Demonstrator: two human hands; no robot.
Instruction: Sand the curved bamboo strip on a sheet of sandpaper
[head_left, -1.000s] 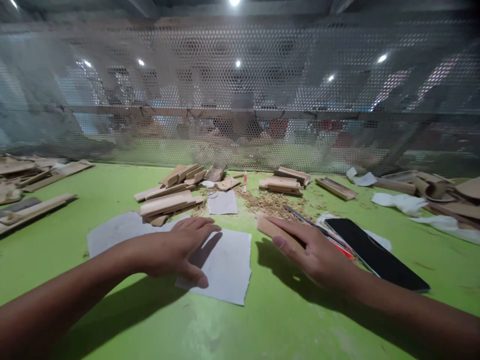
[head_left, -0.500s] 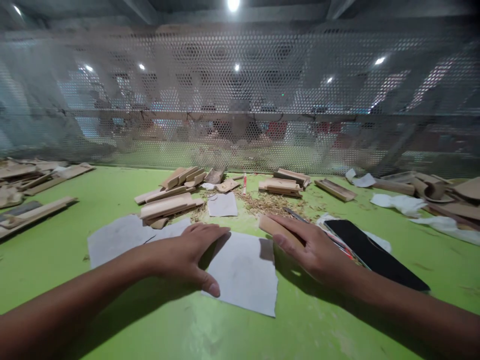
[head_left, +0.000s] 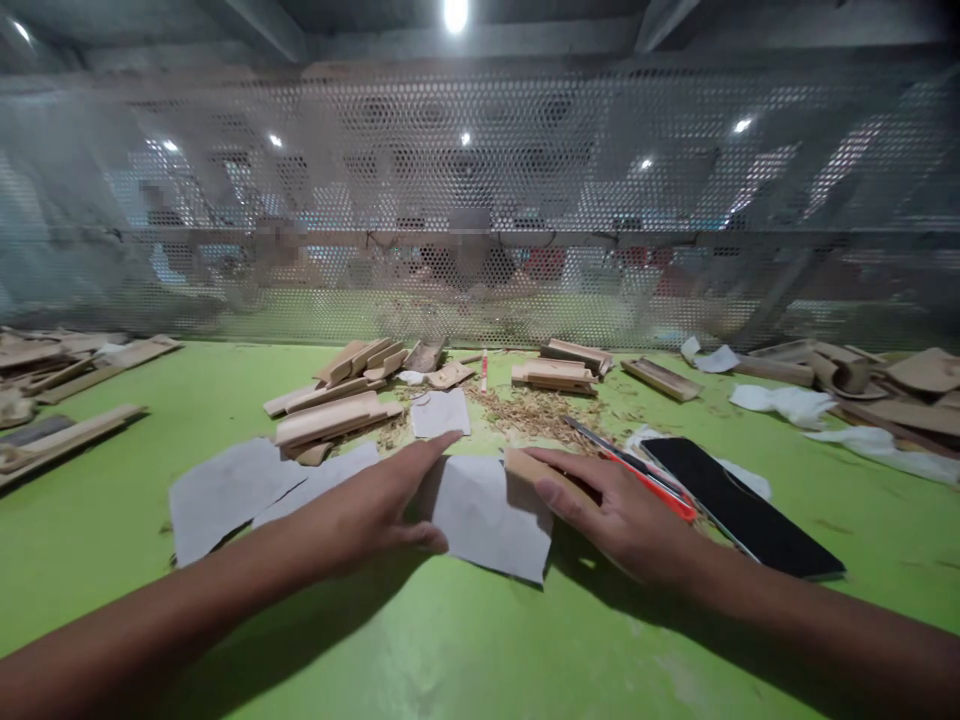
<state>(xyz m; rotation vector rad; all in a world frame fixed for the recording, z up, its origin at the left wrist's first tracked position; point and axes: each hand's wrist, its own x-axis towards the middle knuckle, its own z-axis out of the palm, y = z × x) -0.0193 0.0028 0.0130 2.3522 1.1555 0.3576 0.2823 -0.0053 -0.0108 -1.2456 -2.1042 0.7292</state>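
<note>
From afar I see the right hand [head_left: 630,512] clasping a tan wooden block [head_left: 526,468], near end free; the left hand [head_left: 381,502], spread loosely, perhaps steadies the squarish white paper [head_left: 480,515] beside it.

Sheet [head_left: 480,515] moved right, now at the wood [head_left: 523,466].
The left hand [head_left: 390,500] has gone right with it, then a little to the far side. The wood in the right hand [head_left: 611,505] overlaps the sheet's far right corner, where a gap showed at first. More of the left paper [head_left: 225,490] shows.
</note>
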